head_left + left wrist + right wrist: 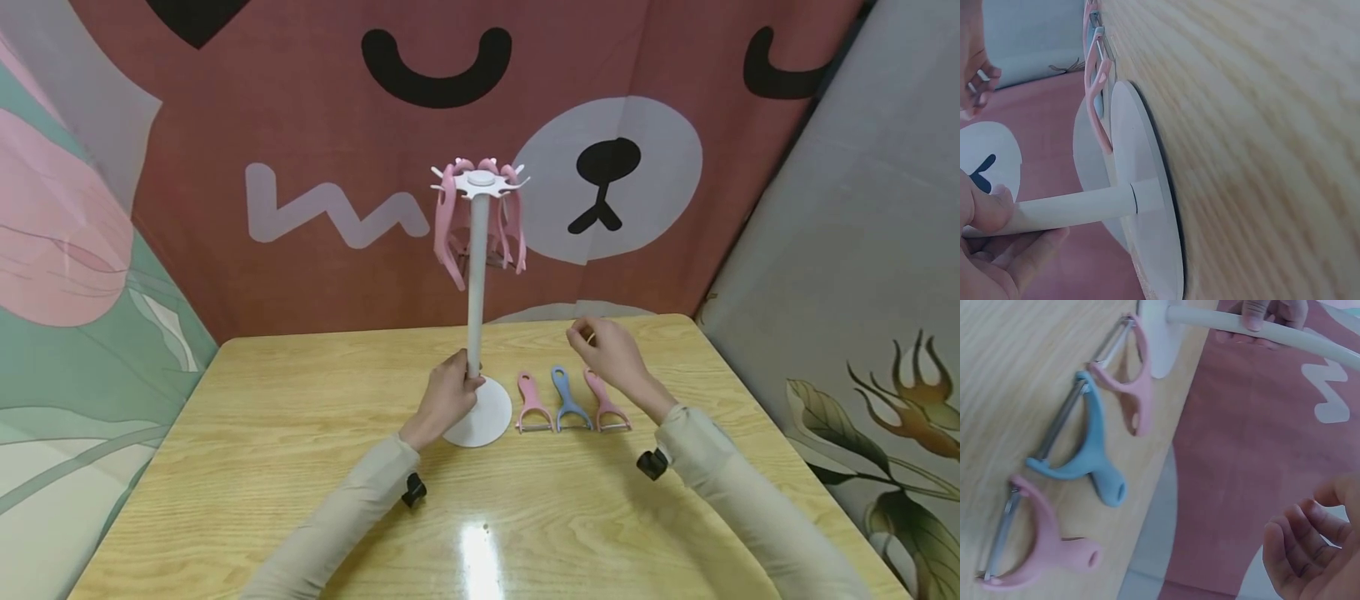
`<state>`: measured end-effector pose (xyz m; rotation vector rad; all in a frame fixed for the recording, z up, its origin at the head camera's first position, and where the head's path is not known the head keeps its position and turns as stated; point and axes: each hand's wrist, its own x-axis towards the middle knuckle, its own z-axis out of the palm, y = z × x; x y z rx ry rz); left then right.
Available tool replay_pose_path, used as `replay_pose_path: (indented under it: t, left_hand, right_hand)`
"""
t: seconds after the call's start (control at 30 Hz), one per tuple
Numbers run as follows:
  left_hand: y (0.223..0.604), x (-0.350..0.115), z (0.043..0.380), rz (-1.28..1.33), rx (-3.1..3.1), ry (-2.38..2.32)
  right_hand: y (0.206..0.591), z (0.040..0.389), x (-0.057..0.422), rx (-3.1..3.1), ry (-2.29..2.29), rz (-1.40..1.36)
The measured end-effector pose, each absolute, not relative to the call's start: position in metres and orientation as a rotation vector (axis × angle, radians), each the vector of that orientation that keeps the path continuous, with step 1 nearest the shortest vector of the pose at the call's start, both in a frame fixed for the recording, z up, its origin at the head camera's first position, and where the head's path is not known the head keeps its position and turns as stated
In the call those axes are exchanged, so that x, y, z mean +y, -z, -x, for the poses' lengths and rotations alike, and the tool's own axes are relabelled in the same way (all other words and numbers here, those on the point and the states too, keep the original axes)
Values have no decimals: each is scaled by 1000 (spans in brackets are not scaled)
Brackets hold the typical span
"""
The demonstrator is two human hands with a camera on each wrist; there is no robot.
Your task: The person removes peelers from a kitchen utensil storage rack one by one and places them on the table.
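Observation:
A white stand (477,292) rises from a round base on the table, with several pink peelers (444,221) hanging from hooks around its top. Low on the pole, my left hand (445,393) grips it between thumb and fingers, just above the base. To the right of the base lie a pink peeler (1142,387), a blue peeler (1092,447) and another pink peeler (1044,540) in a row, handles pointing away from me. My right hand (617,354) hovers above the rightmost peeler's handle, its fingers loosely curled around nothing.
The wooden table (300,417) ends at a cloth backdrop (337,275) printed with a bear face. A grey patterned cloth (840,275) hangs along the right side, and a green and pink one (67,350) along the left.

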<state>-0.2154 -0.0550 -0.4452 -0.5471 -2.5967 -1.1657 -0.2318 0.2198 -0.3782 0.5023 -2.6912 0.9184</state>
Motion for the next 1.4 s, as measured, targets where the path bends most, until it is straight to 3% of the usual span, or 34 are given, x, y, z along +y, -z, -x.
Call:
replay_pose_path:
  t: [1.4]
  left_hand:
    - [443, -55, 213, 572, -2574, 1227]
  right_hand:
    - [298, 237, 162, -2049, -1151, -699]
